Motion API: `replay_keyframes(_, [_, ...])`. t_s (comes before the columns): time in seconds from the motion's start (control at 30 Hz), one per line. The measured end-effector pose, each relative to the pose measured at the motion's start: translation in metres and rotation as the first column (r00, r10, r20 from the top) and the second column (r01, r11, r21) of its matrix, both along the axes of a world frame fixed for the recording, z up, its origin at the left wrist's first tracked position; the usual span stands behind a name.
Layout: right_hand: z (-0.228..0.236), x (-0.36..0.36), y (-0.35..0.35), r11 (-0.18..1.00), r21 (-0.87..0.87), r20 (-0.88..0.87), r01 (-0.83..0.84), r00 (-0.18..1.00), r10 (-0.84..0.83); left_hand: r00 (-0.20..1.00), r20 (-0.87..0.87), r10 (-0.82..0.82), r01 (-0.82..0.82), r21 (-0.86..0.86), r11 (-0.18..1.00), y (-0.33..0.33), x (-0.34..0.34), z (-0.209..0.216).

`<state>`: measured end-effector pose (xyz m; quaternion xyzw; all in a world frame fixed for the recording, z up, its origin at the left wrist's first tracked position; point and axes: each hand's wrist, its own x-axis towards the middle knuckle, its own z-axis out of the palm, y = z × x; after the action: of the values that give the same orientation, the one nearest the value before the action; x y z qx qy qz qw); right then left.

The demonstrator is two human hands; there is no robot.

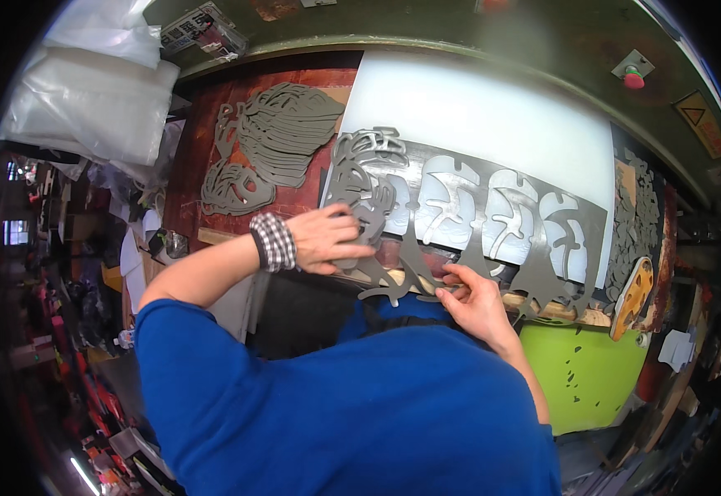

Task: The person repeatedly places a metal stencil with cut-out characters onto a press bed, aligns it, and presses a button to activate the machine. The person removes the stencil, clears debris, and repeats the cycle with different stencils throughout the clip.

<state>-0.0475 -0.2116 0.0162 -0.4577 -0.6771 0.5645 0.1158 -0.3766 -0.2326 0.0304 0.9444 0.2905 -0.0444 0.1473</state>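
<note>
A grey sheet with large curved cut-outs lies across a white board and droops over its near edge. My right hand pinches the near edge of that sheet, thumb and fingers closed together. Farther left, my left hand has its fingers stretched out and apart, against the near end of a loose pile of grey cut pieces. Its fingertips partly cover the pieces and the sheet's left end. A checked black-and-white band circles my left wrist.
Stacked grey cut pieces lie on a reddish-brown surface at left. Small grey scraps heap at the right, near a yellow-orange sole-shaped object. A green machine beam with a red button spans the back. A lime-green panel stands near right.
</note>
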Motion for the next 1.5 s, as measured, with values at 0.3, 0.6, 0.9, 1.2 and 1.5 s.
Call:
replay_keyframes(0.3, [0.001, -0.020, 0.014, 0.987, -0.155, -0.069, -0.030, 0.997, 0.020, 0.929, 0.370, 0.013, -0.136, 0.308, 0.941, -0.015, -0.010, -0.054])
replay_keyframes(0.6, [-0.018, -0.016, 0.014, 0.961, -0.275, -0.142, 0.000, 0.989, -0.040, -0.652, 0.509, 0.561, -0.162, -0.817, 0.553, 0.047, -0.018, 0.078])
replay_keyframes(0.9, [-0.035, 0.001, 0.021, 0.945, -0.312, -0.145, 0.095, 0.978, -0.147, -0.576, 0.703, 0.417, -0.272, -0.646, 0.713, 0.026, -0.067, 0.187])
replay_keyframes(1.2, [-0.045, -0.003, 0.033, 0.928, -0.352, -0.120, 0.122, 0.977, -0.174, -0.465, 0.840, 0.279, -0.538, -0.519, 0.664, -0.005, -0.141, 0.231])
replay_keyframes(1.5, [-0.031, 0.002, 0.039, 0.917, -0.396, -0.148, 0.042, 0.983, -0.108, -0.477, 0.820, 0.317, -0.721, -0.571, 0.392, -0.041, -0.185, 0.154])
